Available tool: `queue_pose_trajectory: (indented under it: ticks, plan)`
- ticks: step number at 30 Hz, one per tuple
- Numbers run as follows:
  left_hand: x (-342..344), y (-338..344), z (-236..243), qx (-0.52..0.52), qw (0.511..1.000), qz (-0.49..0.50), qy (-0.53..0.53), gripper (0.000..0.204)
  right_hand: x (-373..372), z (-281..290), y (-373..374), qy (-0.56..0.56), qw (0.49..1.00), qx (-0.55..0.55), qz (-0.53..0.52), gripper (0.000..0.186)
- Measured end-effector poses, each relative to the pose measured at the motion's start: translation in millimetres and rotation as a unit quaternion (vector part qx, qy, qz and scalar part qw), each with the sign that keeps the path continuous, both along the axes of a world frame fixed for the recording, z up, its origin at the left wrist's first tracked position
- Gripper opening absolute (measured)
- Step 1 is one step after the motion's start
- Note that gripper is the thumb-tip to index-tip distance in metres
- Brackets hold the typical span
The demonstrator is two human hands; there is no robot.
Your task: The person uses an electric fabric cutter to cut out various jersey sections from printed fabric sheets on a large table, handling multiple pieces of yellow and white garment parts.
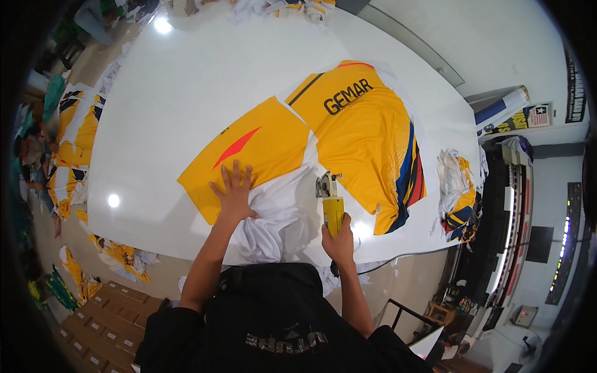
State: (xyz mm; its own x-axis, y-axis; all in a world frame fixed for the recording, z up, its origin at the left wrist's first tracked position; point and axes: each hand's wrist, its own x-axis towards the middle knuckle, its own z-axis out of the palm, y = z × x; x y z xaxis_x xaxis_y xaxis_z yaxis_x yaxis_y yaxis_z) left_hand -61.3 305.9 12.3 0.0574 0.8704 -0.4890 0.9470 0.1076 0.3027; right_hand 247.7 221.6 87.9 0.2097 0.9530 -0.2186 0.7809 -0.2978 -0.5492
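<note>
Glossy white and wide, the work surface fills the middle of the head view, with brown cardboard boxes on the floor at lower left. On it lies a smaller yellow fabric panel with a red streak; the left hand rests on its lower part, unclenched, fingers spread. Crumpled white cloth lies just beside that hand. The right hand grasps a yellow-bodied handheld cutter with a metal head, the head near the lower left edge of a larger yellow fabric panel with dark lettering and blue, black and red stripes. Mixed fabric scraps are heaped at the right edge.
</note>
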Motion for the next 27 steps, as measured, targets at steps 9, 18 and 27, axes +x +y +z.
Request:
queue_pose_trajectory:
  ticks: [9, 18, 27]
  plan:
    - [-19, 9, 10, -0.001, 0.999, -0.041, 0.007, 0.159, -33, -6, 31, -0.013, 1.0, 0.011, -0.009, 0.069]
    - [-23, 9, 9, 0.004, 0.999, -0.043, -0.003, 0.157, -50, -17, 47, -0.005, 0.999, 0.017, -0.038, 0.069]
    - [-22, 8, 6, 0.016, 0.999, -0.037, 0.001, 0.155, -42, -17, 78, -0.025, 0.999, 0.016, -0.016, 0.069]
